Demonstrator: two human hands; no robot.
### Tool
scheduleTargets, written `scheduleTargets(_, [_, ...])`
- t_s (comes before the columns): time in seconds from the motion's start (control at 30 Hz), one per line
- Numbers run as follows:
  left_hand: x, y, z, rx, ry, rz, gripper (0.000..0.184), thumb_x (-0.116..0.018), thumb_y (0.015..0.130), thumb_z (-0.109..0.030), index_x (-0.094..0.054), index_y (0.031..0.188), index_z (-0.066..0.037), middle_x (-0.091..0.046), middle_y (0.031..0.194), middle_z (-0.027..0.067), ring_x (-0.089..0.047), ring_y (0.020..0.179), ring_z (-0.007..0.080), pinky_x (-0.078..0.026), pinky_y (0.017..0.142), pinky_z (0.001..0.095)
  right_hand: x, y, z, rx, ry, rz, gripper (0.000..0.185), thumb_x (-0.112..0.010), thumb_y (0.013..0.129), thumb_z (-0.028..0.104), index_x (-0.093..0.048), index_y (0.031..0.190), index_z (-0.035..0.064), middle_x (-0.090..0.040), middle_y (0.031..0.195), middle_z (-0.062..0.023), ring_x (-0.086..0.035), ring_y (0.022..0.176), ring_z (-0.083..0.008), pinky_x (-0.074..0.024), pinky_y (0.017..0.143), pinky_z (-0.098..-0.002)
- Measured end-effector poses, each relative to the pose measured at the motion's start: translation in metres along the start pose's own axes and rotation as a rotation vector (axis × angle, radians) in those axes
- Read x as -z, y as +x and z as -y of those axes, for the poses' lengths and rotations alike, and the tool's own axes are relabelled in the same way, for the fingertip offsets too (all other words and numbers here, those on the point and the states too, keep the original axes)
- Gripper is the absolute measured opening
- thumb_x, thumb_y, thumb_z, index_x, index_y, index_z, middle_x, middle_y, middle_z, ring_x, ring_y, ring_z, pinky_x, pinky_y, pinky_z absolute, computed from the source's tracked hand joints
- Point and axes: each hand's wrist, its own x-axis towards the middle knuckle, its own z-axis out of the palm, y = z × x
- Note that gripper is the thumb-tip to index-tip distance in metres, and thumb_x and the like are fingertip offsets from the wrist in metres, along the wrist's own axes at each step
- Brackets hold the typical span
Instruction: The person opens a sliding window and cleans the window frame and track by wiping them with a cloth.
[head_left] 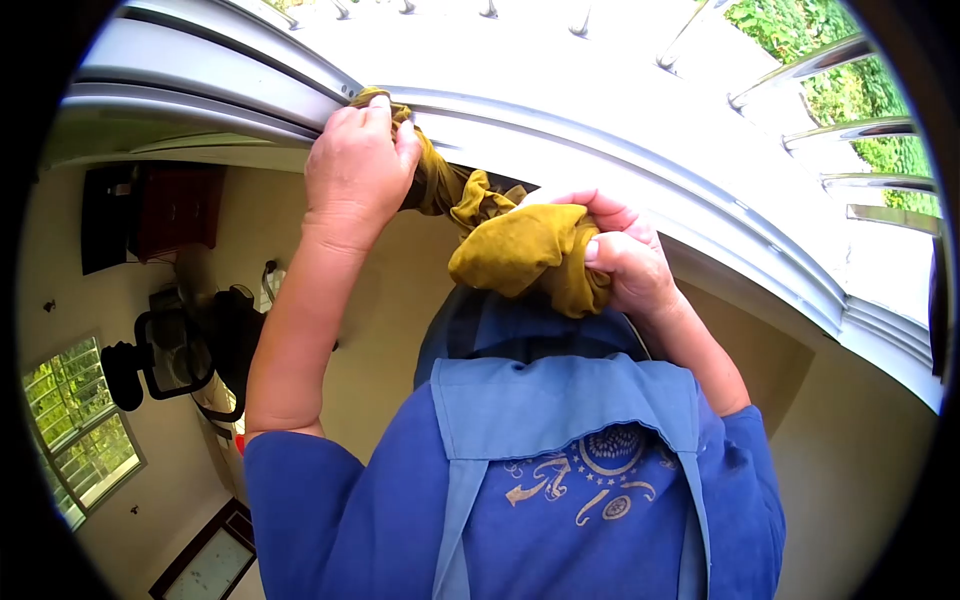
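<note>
A mustard-yellow cloth (pixel 520 250) stretches, twisted and bunched, between my two hands. My left hand (pixel 362 165) presses one end of it with the fingertips against the window track (pixel 460 115), beside the end of the sliding frame (pixel 210 70). Below the sill edge, my right hand (pixel 625 250) grips the bunched other end, its thumb on top and its fingers partly hidden behind the folds. The cloth's middle part hangs over the inner edge of the frame.
Metal bars (pixel 810 62) stand outside the window with green leaves beyond. Behind on the left are a black office chair (pixel 175 350), a dark red cabinet (pixel 178 210), another window (pixel 85 425) and a framed board (pixel 208 560) low down.
</note>
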Motion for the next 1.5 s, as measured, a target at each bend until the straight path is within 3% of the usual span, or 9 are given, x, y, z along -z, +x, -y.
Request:
scheduleTargets(0.27, [0.026, -0.043, -0.019, -0.065, -0.418, -0.478, 0.029, -0.06, 0.081, 0.004, -0.062, 0.109, 0.0, -0.06, 0.089, 0.0068, -0.056, 0.082, 0.0183, -0.047, 0.079, 0.0297, 0.014, -0.03, 0.005, 0.177, 0.025, -0.011, 0.051, -0.051, 0.068, 0.007, -0.054, 0.117, -0.0053, -0.058, 0.119, -0.0172, -0.056, 0.112, -0.0223, -0.0421, 0.101, -0.0362])
scheduleTargets(0.43, [0.061, -0.042, -0.087, -0.01, -1.356, -0.227, 0.031, -0.06, 0.086, 0.002, -0.058, 0.116, -0.001, -0.057, 0.092, 0.0035, -0.056, 0.076, 0.0068, -0.048, 0.067, 0.0208, 0.005, -0.034, 0.021, 0.277, -0.148, -0.014, 0.068, -0.056, 0.071, 0.012, -0.039, 0.135, -0.004, -0.054, 0.124, -0.0174, -0.058, 0.103, -0.0227, -0.0435, 0.096, -0.0336])
scheduleTargets(0.57, [0.07, -0.027, -0.136, -0.125, -1.685, 0.167, 0.034, -0.06, 0.087, 0.002, -0.053, 0.121, 0.0, -0.058, 0.094, 0.0038, -0.06, 0.081, 0.0072, -0.049, 0.071, 0.0195, -0.004, -0.058, 0.029, 0.155, -0.086, -0.08, 0.082, -0.06, 0.075, 0.01, -0.023, 0.147, 0.0036, -0.041, 0.135, -0.0129, -0.039, 0.127, -0.023, -0.0286, 0.108, -0.037])
scheduleTargets(0.73, [0.072, -0.025, -0.155, -0.208, -1.828, 0.246, 0.041, -0.055, 0.089, 0.003, -0.044, 0.128, 0.006, -0.059, 0.099, 0.0075, -0.058, 0.094, 0.0131, -0.048, 0.084, 0.0255, 0.016, -0.073, 0.032, 0.391, -0.508, -0.079, 0.056, -0.061, 0.084, 0.019, -0.042, 0.132, -0.0016, -0.056, 0.118, -0.0148, -0.054, 0.113, -0.0245, -0.0418, 0.096, -0.0336])
scheduleTargets(0.87, [0.054, -0.026, -0.157, -0.365, -1.787, 0.353, 0.071, -0.068, 0.087, -0.022, -0.029, 0.139, 0.005, -0.055, 0.114, 0.0156, -0.055, 0.109, 0.0233, -0.044, 0.096, 0.0348, 0.026, -0.085, 0.023, 0.669, -0.826, -0.385, 0.042, -0.061, 0.083, 0.021, -0.053, 0.117, -0.004, -0.062, 0.098, -0.0196, -0.061, 0.092, -0.0336, -0.0484, 0.082, -0.0373])
scheduleTargets(1.0, [0.03, -0.031, -0.168, -0.65, -1.361, 0.588, 0.13, -0.089, 0.058, -0.042, -0.005, 0.148, -0.003, -0.034, 0.138, 0.0204, -0.033, 0.132, 0.0342, -0.028, 0.109, 0.0449, 0.028, -0.112, 0.027, 0.79, -0.704, -0.601, 0.042, -0.062, 0.083, 0.023, -0.053, 0.115, -0.0026, -0.061, 0.101, -0.0179, -0.06, 0.094, -0.0308, -0.0476, 0.084, -0.0367])
scheduleTargets(1.17, [0.017, -0.011, -0.215, -0.819, -1.202, 0.431, 0.082, -0.068, 0.062, -0.001, -0.032, 0.136, -0.002, -0.037, 0.137, 0.0211, -0.04, 0.126, 0.0356, -0.032, 0.106, 0.044, 0.042, -0.136, 0.041, 0.979, -0.943, -0.774, 0.041, -0.067, 0.084, 0.026, -0.057, 0.114, 0.0003, -0.053, 0.109, -0.0158, -0.054, 0.1, -0.0281, -0.0437, 0.09, -0.0369])
scheduleTargets(1.3, [0.049, 0.01, -0.282, -0.652, -1.314, 0.543, 0.059, -0.053, 0.058, -0.006, -0.054, 0.116, 0.002, -0.05, 0.122, 0.0192, -0.046, 0.119, 0.0314, -0.035, 0.102, 0.0397, 0.054, -0.187, 0.057, 1.012, -0.959, -0.91, 0.035, -0.068, 0.082, 0.015, -0.058, 0.111, -0.0003, -0.052, 0.104, -0.012, -0.052, 0.092, -0.0191, -0.0455, 0.082, -0.0296])
scheduleTargets(1.5, [0.057, 0.024, -0.413, -0.982, -0.901, 0.232, 0.045, -0.062, 0.066, -0.016, -0.06, 0.109, -0.001, -0.056, 0.117, 0.0149, -0.053, 0.11, 0.0316, -0.042, 0.092, 0.0396, 0.081, -0.242, 0.032, 1.09, -0.638, -1.203, 0.025, -0.057, 0.085, 0.003, -0.056, 0.11, -0.0019, -0.051, 0.101, -0.0066, -0.05, 0.087, -0.0124, -0.0435, 0.079, -0.0248])
